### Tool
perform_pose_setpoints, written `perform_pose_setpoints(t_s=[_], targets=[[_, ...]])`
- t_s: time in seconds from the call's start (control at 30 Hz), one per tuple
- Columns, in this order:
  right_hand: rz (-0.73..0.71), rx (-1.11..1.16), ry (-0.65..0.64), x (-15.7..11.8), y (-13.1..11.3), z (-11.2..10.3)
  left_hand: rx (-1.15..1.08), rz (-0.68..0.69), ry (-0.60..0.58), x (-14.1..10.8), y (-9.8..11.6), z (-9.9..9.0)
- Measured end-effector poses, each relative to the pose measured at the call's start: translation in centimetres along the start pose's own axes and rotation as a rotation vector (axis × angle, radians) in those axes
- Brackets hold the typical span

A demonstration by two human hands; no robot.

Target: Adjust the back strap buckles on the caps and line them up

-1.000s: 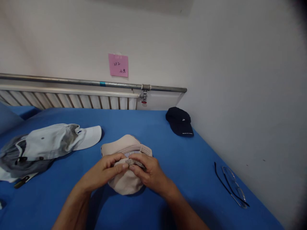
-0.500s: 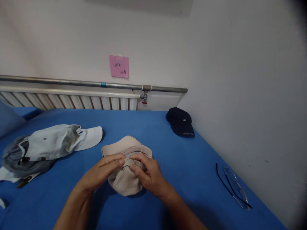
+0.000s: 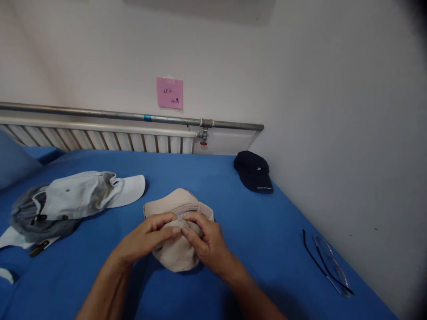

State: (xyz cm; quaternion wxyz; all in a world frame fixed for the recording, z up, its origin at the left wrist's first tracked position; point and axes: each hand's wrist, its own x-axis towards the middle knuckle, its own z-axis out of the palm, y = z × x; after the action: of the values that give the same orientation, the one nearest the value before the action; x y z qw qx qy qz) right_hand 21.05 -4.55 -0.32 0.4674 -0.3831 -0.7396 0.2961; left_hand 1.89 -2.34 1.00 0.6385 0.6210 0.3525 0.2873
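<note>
Head view, sole camera: beige cap (image 3: 176, 255), one, lying on a blue cover (image 3: 267, 235), brim on its far side, crown on its near side. Left hand (image 3: 148, 234), one, pinching the cap's strap (image 3: 183, 223) between thumb and fingers; right hand (image 3: 211, 244), one, pinching the same strap just beside the left fingertips. Progress, by judgement: the strap is gripped and work on it seems midway; whether its closure is fastened cannot be told under the fingertips; the strap work and the release appear left to do. Left of the beige cap, well apart: one pale cap (image 3: 76, 195) atop one grey cap (image 3: 60, 229), with a white brim (image 3: 15, 238) showing beneath; the stack's full count is unclear. Beyond the beige cap and to its right: one navy cap (image 3: 253, 171). Right of it, well apart: one pair of glasses (image 3: 328, 266), temples unfolded. Beyond it, on the wall: one pink note (image 3: 170, 93), one radiator (image 3: 133, 141).
</note>
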Motion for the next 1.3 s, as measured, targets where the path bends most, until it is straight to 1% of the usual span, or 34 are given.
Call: perform_pose_setpoints(t_s=[0.1,0.17,0.2,0.3,0.37,0.43,0.53,0.6,0.67,0.7,0.83,0.9,0.93,1.0,1.07,1.13,1.2,1.3], targets=[[-0.025,-0.031,-0.010,0.1,-0.1,-0.6,0.002,-0.025,0.028,0.1,0.1,-0.2],[-0.032,-0.007,0.020,0.2,0.1,-1.4,-0.008,-0.024,0.072,0.1,0.1,-0.3],[-0.007,0.033,0.045,0.3,0.2,-1.8,-0.014,-0.019,0.089,0.1,0.0,-0.5],[0.151,0.239,0.117,0.6,0.7,-2.6,-0.047,-0.001,0.104,0.0,-0.2,-0.8],[0.231,0.359,0.157,0.8,0.8,-2.7,-0.075,0.008,0.091,0.0,-0.5,-0.9],[0.286,0.432,0.180,1.0,0.9,-2.4,-0.100,0.002,0.065,0.2,-0.8,-0.8],[0.350,0.499,0.204,1.2,1.0,-1.9,-0.108,-0.044,-0.009,0.4,-0.8,-0.4],[0.366,0.504,0.223,1.3,1.2,-1.7,-0.098,-0.074,-0.058,0.4,-0.5,0.1],[0.327,0.454,0.241,1.3,1.4,-1.7,-0.123,-0.078,-0.054,0.3,0.2,0.8],[0.287,0.400,0.259,1.3,1.4,-1.8,-0.153,-0.065,-0.027,0.3,0.6,1.1],[0.057,0.112,0.353,1.1,1.5,-2.6,-0.304,0.021,0.109,-0.2,2.6,1.8],[0.007,0.073,0.333,1.1,1.4,-2.9,-0.336,0.027,0.119,-0.4,3.7,1.9],[0.028,0.107,0.319,1.1,1.3,-2.9,-0.345,0.028,0.114,-0.5,4.1,2.0],[0.129,0.223,0.337,1.1,1.2,-2.9,-0.357,0.051,0.102,-0.6,4.8,2.2],[0.228,0.324,0.406,1.3,1.4,-3.0,-0.354,0.073,0.091,-0.7,5.2,2.3],[0.279,0.369,0.479,1.6,2.0,-3.3,-0.308,0.070,0.067,-0.8,5.2,2.3],[0.319,0.394,0.536,1.9,2.9,-3.8,-0.221,0.032,-0.001,-1.0,5.0,2.1],[0.386,0.424,0.602,2.3,4.6,-4.4,-0.117,-0.065,-0.160,-1.0,4.2,1.7]])
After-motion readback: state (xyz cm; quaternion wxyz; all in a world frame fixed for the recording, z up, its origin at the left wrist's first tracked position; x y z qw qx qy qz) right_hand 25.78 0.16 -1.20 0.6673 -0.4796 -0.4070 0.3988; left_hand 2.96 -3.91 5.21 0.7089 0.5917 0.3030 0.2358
